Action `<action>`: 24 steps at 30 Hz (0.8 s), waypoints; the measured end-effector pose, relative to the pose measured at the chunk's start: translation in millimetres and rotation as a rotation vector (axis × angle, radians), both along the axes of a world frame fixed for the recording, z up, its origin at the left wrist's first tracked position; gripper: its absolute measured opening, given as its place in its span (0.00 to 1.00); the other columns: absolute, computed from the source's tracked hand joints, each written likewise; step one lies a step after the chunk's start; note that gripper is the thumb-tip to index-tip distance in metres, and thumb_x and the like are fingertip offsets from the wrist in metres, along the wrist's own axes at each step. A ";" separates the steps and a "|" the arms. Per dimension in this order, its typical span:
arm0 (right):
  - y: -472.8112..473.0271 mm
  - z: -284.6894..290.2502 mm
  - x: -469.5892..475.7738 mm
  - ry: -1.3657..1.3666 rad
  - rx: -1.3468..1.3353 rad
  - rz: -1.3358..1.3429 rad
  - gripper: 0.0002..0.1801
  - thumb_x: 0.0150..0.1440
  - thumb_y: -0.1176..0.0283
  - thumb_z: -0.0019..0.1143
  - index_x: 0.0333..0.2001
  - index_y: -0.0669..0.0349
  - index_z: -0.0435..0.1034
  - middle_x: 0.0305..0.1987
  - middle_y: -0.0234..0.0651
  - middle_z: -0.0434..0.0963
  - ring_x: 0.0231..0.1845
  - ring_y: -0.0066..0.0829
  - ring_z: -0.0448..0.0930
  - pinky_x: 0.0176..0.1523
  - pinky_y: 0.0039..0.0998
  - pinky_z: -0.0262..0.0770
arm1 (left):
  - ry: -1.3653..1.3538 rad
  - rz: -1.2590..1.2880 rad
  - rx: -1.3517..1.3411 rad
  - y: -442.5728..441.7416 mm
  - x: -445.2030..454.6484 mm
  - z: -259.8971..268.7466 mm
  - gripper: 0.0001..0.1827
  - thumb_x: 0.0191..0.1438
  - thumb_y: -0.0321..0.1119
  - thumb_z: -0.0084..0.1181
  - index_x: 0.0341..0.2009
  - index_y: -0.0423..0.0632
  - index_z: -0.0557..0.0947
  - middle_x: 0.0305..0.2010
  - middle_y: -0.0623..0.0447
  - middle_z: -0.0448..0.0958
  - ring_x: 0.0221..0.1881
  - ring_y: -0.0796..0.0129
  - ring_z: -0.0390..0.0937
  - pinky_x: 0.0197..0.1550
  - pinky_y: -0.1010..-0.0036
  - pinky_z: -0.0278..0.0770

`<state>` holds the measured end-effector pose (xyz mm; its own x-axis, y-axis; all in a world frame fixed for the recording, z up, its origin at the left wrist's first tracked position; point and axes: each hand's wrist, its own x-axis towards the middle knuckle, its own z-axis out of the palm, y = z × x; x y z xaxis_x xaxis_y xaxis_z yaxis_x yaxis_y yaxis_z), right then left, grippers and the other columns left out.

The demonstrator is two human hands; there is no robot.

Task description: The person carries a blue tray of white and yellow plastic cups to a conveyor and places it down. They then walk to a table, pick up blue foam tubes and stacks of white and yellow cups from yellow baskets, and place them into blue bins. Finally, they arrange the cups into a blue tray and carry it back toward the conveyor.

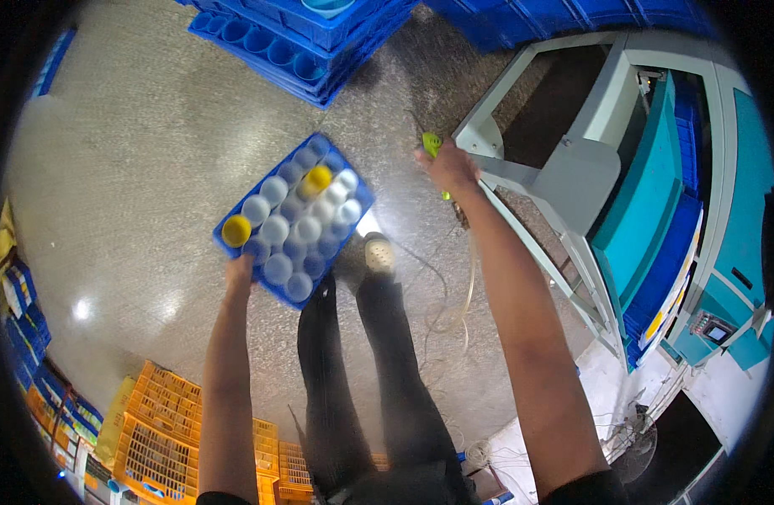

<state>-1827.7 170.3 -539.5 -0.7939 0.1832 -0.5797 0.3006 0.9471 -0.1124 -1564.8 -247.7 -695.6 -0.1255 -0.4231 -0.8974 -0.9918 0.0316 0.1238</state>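
My left hand point(239, 271) grips the near left edge of a blue tray point(365, 194), which is tilted and held out in front of my legs. Rows of round cup-like pieces fill it, mostly white cups point(308, 229). Two differ in colour: one yellow cup point(236, 231) at the left corner and another yellow cup point(318, 178) towards the far side. Slightly blurred, my right hand point(453, 169) is closed around a lime-green air blow gun point(432, 144) to the right of the tray. From the gun's lower end hangs a clear hose point(470, 284).
Stacked blue trays point(327, 88) with round pockets stand ahead. A machine with a grey metal frame point(573, 183) and teal panels point(639, 208) rises close on my right. Orange plastic crates point(157, 454) sit behind left. The hose trails over the speckled floor point(141, 189).
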 end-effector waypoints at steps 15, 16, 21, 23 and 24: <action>130.8 140.3 248.4 -0.525 -0.159 -0.173 0.25 0.55 0.52 0.61 0.45 0.62 0.68 0.26 0.35 0.79 0.20 0.28 0.78 0.29 0.33 0.74 | 0.241 0.354 -0.177 -149.0 221.7 247.3 0.14 0.55 0.46 0.52 0.34 0.49 0.82 0.31 0.54 0.75 0.31 0.68 0.74 0.28 0.72 0.72; 125.0 155.7 269.5 -0.479 -0.270 -0.186 0.26 0.55 0.51 0.60 0.45 0.62 0.68 0.27 0.36 0.79 0.21 0.28 0.79 0.30 0.33 0.74 | 0.139 0.157 -0.374 -147.2 213.3 256.6 0.20 0.52 0.47 0.51 0.38 0.42 0.82 0.36 0.48 0.78 0.35 0.63 0.76 0.34 0.67 0.73; 24.2 259.6 340.9 -0.322 -0.584 -0.172 0.29 0.53 0.45 0.61 0.45 0.58 0.67 0.26 0.36 0.78 0.26 0.32 0.80 0.33 0.37 0.75 | -0.050 -0.408 -0.718 -92.1 132.1 323.7 0.23 0.47 0.45 0.49 0.38 0.38 0.83 0.42 0.34 0.80 0.46 0.44 0.79 0.46 0.60 0.75; -40.8 297.2 358.8 -0.245 -0.628 0.028 0.31 0.53 0.43 0.56 0.48 0.57 0.66 0.32 0.46 0.80 0.36 0.49 0.81 0.39 0.46 0.75 | -0.103 -0.615 -0.635 -55.9 86.7 348.1 0.20 0.45 0.43 0.51 0.33 0.40 0.85 0.38 0.37 0.82 0.43 0.45 0.80 0.46 0.60 0.77; -70.8 310.6 361.9 -0.264 -0.602 0.055 0.30 0.54 0.43 0.55 0.48 0.57 0.66 0.33 0.47 0.80 0.37 0.50 0.81 0.40 0.48 0.75 | -0.065 -0.641 -0.661 -31.9 69.3 357.0 0.20 0.45 0.43 0.51 0.33 0.40 0.85 0.38 0.37 0.81 0.43 0.44 0.80 0.45 0.59 0.77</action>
<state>-1465.8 99.4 -228.9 -0.6104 -0.2705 -0.7445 0.3437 0.7563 -0.5566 -1495.4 -279.6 -338.5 -0.4704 -0.7191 -0.5114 -0.7647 0.6215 -0.1704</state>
